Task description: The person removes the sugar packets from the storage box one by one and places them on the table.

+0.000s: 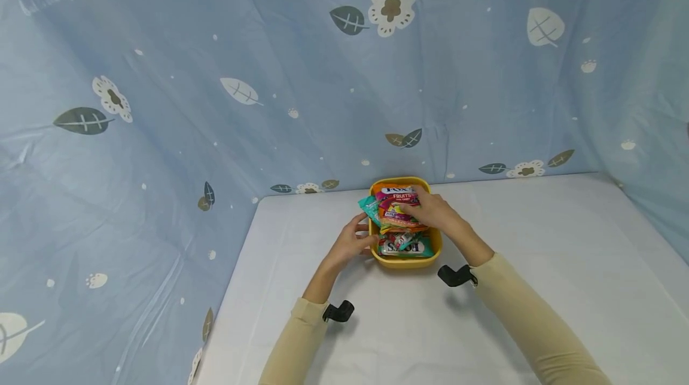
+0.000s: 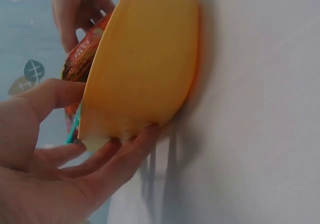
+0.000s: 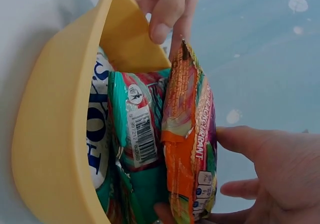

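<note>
A yellow plastic tub (image 1: 407, 264) holds several bags of candy. My left hand (image 1: 347, 243) grips the tub's left side; in the left wrist view its thumb lies at the rim and the fingers spread against the outer wall (image 2: 145, 54). With my right hand (image 1: 435, 211) I hold an orange and purple Fox's fruits candy bag (image 1: 395, 216) on top of the pile, thumb on its front in the right wrist view. Beneath that bag lie a teal candy bag (image 3: 145, 184) and a Fox's bag (image 3: 96, 129) flat against the tub's inside. The right fingertips are partly hidden behind the orange bag.
The tub stands near the back edge of a white-covered table (image 1: 538, 241). Behind and to the left hangs a blue curtain (image 1: 301, 74) printed with leaves and flowers. Black wrist mounts (image 1: 456, 276) sit on both forearms.
</note>
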Action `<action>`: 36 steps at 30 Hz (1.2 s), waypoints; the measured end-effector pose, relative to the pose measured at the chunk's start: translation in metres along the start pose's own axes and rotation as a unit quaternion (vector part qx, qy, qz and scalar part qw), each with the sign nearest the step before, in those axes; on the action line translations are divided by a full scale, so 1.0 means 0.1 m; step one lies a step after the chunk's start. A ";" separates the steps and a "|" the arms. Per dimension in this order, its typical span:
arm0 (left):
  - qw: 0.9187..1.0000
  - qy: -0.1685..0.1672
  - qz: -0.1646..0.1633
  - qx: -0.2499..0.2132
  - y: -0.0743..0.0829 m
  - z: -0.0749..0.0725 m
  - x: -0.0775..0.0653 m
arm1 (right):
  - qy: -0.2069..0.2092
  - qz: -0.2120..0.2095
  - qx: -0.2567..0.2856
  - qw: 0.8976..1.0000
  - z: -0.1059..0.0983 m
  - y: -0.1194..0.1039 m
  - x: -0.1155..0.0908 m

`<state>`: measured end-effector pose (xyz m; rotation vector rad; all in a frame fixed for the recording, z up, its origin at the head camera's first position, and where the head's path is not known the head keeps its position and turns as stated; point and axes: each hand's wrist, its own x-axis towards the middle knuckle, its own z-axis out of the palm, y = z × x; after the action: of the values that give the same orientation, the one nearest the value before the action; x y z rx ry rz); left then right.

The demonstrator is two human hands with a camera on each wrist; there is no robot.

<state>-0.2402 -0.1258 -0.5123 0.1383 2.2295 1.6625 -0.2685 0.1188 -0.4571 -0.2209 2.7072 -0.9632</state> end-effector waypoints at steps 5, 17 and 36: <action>1.000 -0.008 -0.005 0.000 0.00 -0.02 0.04 | 0.000 -0.001 0.014 1.000 0.02 0.03 0.05; 1.000 -0.013 -0.015 -0.010 0.01 -0.02 0.05 | -0.013 0.017 0.086 0.996 -0.01 0.06 0.09; 1.000 -0.012 -0.014 -0.001 0.05 -0.01 0.03 | -0.014 -0.011 0.200 0.980 -0.01 0.15 0.05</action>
<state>-0.2435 -0.1239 -0.5079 0.1253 2.2015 1.6390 -0.2747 0.1296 -0.4673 -0.1806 2.4224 -1.4674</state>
